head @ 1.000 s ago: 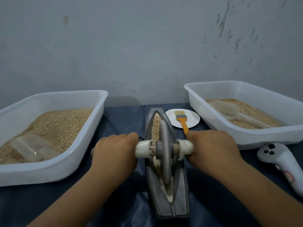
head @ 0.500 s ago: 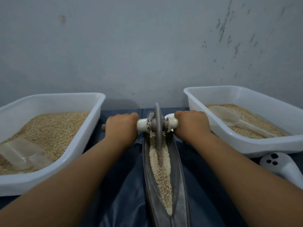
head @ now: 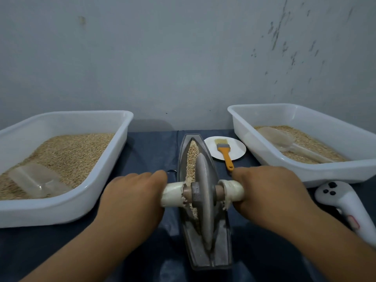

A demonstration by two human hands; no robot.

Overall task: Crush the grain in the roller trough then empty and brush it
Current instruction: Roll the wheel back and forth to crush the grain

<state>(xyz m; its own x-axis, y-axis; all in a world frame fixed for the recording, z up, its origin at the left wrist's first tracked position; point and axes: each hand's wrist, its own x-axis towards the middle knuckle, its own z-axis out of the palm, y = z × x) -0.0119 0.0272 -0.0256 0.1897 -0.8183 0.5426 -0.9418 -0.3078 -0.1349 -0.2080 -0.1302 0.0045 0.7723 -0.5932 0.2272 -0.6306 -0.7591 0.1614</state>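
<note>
One head-worn view looks forward and down, close over the table (head: 154,143); edges seemingly wide-angle bent.

Dim, cool, even light with a bluish cast; no glare anywhere. A soft shadow sits on the wall (head: 183,58) at twelve o'clock, just behind the trough (head: 220,251). Wide-angle bowing curves the left tray (head: 67,208) at nine o'clock and the right tray (head: 305,176) at three. The forearms look soft; the dark tabletop (head: 154,147) loses detail.
</note>
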